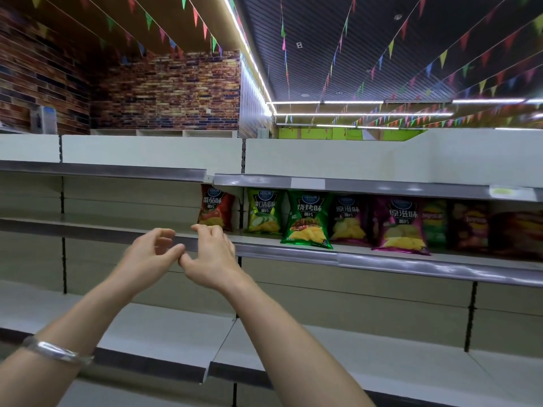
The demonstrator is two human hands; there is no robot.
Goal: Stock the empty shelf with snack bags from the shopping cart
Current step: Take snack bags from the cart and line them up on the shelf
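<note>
Both my hands are raised in front of the middle shelf (293, 254). My left hand (150, 254) and my right hand (211, 254) hold nothing, fingers loosely curled, thumbs nearly touching. Just beyond my right hand a red snack bag (216, 208) stands at the left end of a row. To its right stand a yellow-green bag (263, 212), a green bag (307, 220), and two purple bags (401, 226). More dark bags (470, 224) follow at the far right. The shopping cart is out of view.
The shelf section (97, 224) left of the red bag is bare. The top shelf (117, 170) and lower shelf (164, 327) hold nothing. Brick wall and bunting hang above. A silver bangle (55, 352) sits on my left wrist.
</note>
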